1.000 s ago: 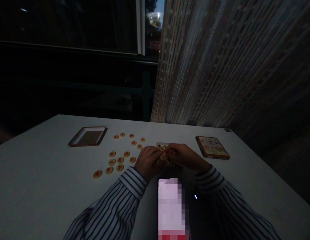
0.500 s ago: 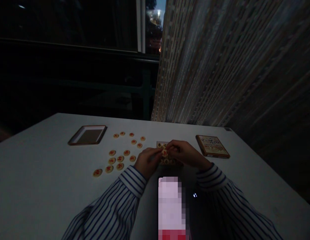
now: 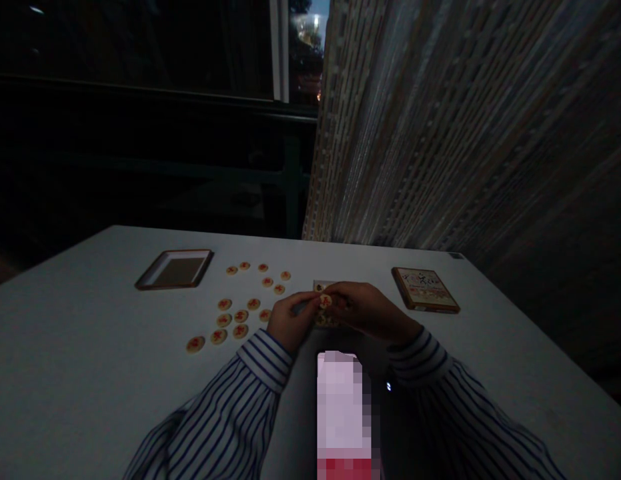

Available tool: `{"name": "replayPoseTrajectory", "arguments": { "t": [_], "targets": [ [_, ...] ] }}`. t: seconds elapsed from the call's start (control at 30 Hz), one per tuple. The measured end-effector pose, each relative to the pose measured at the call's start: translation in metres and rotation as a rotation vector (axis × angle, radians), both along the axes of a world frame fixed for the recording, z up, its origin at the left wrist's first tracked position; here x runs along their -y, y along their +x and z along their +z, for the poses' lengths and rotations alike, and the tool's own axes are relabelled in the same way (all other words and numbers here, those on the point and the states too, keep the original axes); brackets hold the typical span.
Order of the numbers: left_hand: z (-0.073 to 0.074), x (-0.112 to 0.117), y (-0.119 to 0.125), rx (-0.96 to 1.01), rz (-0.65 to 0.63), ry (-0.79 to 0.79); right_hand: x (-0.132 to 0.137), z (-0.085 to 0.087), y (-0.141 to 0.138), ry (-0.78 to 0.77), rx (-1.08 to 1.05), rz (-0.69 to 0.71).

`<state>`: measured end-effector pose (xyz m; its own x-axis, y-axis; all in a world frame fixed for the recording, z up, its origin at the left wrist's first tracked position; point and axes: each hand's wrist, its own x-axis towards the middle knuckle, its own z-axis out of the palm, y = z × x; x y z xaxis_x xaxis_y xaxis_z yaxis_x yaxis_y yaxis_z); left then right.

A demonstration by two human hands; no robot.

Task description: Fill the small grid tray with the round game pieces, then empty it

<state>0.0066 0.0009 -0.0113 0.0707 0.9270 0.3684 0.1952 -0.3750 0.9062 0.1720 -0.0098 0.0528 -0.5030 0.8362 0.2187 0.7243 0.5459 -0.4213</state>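
Between the fingertips of both hands is a round xiangqi piece point(image 3: 325, 301) with a red character facing me. My left hand point(image 3: 291, 321) pinches it from the left. From the right, my right hand point(image 3: 367, 310) closes on it, its fingers partly hidden. Right below and behind the hands lies a small tray of xiangqi pieces point(image 3: 320, 285), mostly covered by them. Several loose red-character pieces point(image 3: 241, 316) are spread over the table to the left of my left hand.
An open shallow box lid point(image 3: 176, 270) lies at the left of the white table point(image 3: 115, 373). A printed box point(image 3: 425, 290) is on the right. Nearest me is a lit phone point(image 3: 343, 407), its screen blurred. Behind the table hangs a striped curtain point(image 3: 390, 120).
Both hands have shifted slightly left with the piece between them. My right hand has closed in nearer to my left. The loose pieces and the boxes stay put.
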Motion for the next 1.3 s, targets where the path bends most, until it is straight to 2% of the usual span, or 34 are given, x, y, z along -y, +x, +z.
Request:
{"name": "replayPoseTrajectory", "arguments": {
  "t": [0.17,0.47,0.8,1.07,1.3],
  "targets": [
    [-0.001,0.0,0.001,0.01,0.029,-0.005,0.003,0.001,-0.004,0.155,0.194,-0.002],
    [-0.003,0.0,0.002,-0.015,0.031,0.003,0.004,0.001,-0.003,0.261,0.29,0.016],
    [-0.011,-0.006,-0.003,-0.161,0.199,0.09,0.002,0.005,0.005,0.223,0.393,-0.01],
    [-0.02,-0.01,-0.005,-0.286,0.141,0.165,0.0,0.008,0.013,0.146,0.466,-0.026],
    [-0.017,-0.009,-0.005,-0.316,0.135,0.155,-0.003,0.005,0.021,0.066,0.509,-0.03]
  ]
}}
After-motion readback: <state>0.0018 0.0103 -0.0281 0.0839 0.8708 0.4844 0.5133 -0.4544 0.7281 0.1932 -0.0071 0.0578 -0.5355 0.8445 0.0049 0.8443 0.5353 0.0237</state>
